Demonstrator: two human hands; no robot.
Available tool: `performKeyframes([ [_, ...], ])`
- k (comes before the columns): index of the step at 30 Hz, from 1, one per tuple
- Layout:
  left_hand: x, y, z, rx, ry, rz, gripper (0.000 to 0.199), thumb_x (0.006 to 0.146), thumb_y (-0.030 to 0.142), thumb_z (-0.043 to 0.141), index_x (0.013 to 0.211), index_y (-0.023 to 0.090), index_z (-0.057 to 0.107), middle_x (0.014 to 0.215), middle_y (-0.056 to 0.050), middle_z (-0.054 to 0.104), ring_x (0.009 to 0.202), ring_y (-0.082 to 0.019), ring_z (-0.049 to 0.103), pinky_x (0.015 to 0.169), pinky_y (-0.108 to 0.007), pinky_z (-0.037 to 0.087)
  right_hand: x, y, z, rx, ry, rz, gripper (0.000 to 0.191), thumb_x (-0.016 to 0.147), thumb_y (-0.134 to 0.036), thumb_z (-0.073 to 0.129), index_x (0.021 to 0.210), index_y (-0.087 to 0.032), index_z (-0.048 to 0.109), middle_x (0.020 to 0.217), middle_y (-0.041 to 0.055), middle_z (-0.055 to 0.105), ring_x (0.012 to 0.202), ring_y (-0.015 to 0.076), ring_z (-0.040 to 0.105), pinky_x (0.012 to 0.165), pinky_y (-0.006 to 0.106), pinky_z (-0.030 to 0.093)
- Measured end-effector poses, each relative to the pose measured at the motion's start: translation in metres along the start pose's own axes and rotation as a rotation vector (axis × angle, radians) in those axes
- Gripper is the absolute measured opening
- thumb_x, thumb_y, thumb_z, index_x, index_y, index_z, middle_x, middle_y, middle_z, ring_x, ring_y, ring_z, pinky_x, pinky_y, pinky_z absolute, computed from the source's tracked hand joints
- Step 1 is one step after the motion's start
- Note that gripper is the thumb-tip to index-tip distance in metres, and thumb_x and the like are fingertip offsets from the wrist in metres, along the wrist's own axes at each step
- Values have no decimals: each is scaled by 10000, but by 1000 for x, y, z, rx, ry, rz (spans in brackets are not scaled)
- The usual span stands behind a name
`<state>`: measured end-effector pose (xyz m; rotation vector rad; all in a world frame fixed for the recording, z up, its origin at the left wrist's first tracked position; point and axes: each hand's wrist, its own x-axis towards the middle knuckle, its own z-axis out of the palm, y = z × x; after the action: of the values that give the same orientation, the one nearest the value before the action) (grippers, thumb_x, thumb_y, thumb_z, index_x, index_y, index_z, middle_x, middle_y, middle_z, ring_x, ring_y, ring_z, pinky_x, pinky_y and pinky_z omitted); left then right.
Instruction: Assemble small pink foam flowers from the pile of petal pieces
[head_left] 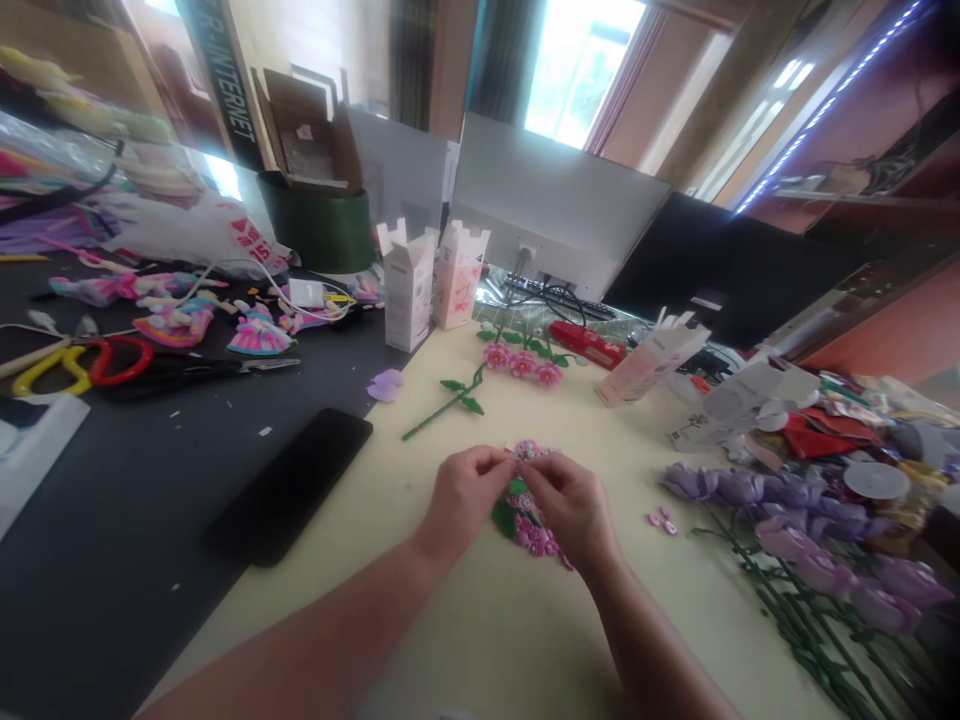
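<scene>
Over the pale yellow table, my left hand and my right hand meet at their fingertips, both pinched. Whatever is between the fingers is too small to make out. Below and between them lies a cluster of small pink flowers with a green leaf. Beyond the hands, a green stem with leaves carries a row of pink blossoms. Several small pink pieces lie to the right of my right hand.
A black phone lies to the left, with scissors and pliers farther left. Cartons stand behind. Purple flowers on green stems fill the right side. Monitors stand at the back.
</scene>
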<state>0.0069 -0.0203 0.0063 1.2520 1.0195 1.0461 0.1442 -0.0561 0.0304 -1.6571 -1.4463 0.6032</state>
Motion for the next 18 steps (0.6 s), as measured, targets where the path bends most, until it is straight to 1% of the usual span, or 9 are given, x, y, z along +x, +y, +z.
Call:
performKeyframes([
  [6,-4,4,-1,66,7,75,207,767,348,632,800,160,714,742,-27,693,709,-163,602,647,-233,464,1,3,2,140,-22,114,274,764,-418,649,701,-154,684,545,-13,532,522,121,435,501,245,362],
  [13,-3,3,1,91,29,125,195,786,340,618,792,165,706,739,-21,685,699,-157,594,651,-229,463,3,7,7,334,-39,208,313,704,-463,705,688,-153,667,498,-40,493,442,90,374,424,228,304],
  [18,-3,2,1,105,39,132,190,784,340,619,782,172,706,729,-16,684,693,-154,589,649,-223,459,3,6,9,405,-41,241,322,685,-463,726,675,-148,661,497,-37,489,432,80,366,395,214,277],
])
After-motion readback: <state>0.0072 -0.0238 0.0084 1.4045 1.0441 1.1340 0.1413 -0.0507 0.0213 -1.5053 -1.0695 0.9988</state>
